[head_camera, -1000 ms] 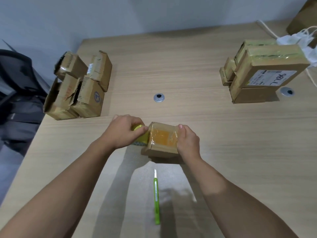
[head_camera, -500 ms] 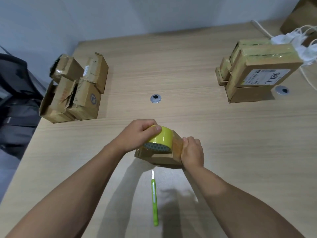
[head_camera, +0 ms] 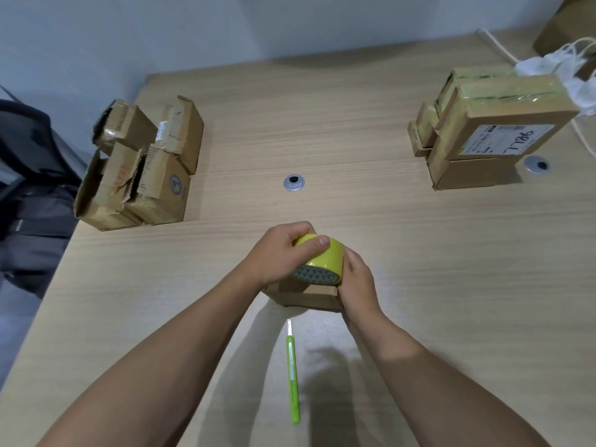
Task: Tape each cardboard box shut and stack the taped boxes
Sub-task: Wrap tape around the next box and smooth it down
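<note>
A small cardboard box (head_camera: 303,295) sits on the wooden table in front of me. My left hand (head_camera: 279,254) grips a yellow tape roll (head_camera: 322,261) and holds it on top of the box. My right hand (head_camera: 358,282) grips the box's right side, fingers curled over its top edge. Most of the box's top is hidden by the roll and my hands. At the far left lie several open, untaped boxes (head_camera: 145,169). A stack of taped boxes (head_camera: 493,130) stands at the far right.
A green utility knife (head_camera: 293,372) lies on the table (head_camera: 451,285) just in front of me, blade pointing at the box. Two metal grommets (head_camera: 293,183) sit in the tabletop. White cables (head_camera: 554,64) lie at the back right. A dark chair (head_camera: 29,175) stands left of the table.
My left hand has carried the tape roll from the box's left side across its top toward the right. My right hand has stayed on the box's right side.
</note>
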The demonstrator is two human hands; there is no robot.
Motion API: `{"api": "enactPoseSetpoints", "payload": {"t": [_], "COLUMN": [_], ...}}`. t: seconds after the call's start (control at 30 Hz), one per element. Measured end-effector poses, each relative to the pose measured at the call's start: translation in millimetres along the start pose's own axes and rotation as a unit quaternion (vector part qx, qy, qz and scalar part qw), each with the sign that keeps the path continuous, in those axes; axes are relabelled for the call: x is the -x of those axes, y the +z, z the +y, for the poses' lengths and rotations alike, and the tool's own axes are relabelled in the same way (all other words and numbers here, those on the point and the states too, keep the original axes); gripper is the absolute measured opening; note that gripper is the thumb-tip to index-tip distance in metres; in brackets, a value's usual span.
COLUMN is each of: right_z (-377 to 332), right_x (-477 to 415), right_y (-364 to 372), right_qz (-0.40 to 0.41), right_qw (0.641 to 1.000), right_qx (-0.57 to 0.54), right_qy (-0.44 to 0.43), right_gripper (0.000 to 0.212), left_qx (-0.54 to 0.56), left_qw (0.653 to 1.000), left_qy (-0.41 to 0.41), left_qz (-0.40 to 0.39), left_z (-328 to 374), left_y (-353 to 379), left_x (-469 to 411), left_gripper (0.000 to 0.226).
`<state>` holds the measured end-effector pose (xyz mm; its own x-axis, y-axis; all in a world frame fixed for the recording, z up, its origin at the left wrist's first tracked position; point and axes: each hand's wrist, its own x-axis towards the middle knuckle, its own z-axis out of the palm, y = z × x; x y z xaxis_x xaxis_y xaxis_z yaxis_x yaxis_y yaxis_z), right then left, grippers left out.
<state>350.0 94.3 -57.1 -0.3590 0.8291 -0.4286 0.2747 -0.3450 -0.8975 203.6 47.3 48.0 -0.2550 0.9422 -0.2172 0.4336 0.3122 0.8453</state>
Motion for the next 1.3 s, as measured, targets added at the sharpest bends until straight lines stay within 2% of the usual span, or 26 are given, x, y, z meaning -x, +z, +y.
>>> {"api": "enactPoseSetpoints", "payload": {"t": [0.27,0.6,0.73,0.83,0.97,1.0,1.1,1.3], "right_z": [-6.7,-21.7,-25.6,-29.6,-28.5,-26.5,-23.6,-29.8], "right_x": [-1.0,0.5,-2.6,-5.9,-5.5,-5.9,-6.6,-7.7], "right_y": [-10.2,-15.2,-19.2,-20.1,-16.9,-15.1,-11.2,-7.6], "right_qz": [-0.032,-0.036,-0.052,-0.076,-0.075,-0.068,-0.063,-0.054], "right_qw": [0.998,0.996,0.986,0.982,0.956,0.953,0.948,0.954], "right_qx": [-0.051,0.075,0.149,0.169,0.258,0.269,0.287,0.276], "right_qy": [0.015,-0.034,-0.052,-0.048,-0.116,-0.122,-0.126,-0.103], "right_gripper": [0.028,0.024,0.038,0.028,0.016,0.018,0.028,0.029], "left_qx": [-0.061,-0.046,-0.057,-0.070,-0.112,-0.129,-0.193,-0.257], "left_qw": [0.998,0.999,0.997,0.997,0.993,0.991,0.980,0.965], "left_qy": [-0.011,-0.021,-0.022,-0.015,-0.019,-0.024,-0.032,-0.005], "left_qz": [0.004,-0.011,-0.039,-0.043,-0.042,-0.040,-0.042,-0.057], "left_z": [5.2,6.4,5.2,5.7,4.5,2.9,-3.6,-3.1], "left_y": [16.2,16.2,8.0,4.0,-3.9,-9.6,-31.0,-39.3], "left_x": [-9.4,-12.2,-12.9,-14.3,-15.8,-15.3,-12.6,-13.7], "left_gripper": [0.035,0.034,0.034,0.036,0.039,0.039,0.041,0.033]}}
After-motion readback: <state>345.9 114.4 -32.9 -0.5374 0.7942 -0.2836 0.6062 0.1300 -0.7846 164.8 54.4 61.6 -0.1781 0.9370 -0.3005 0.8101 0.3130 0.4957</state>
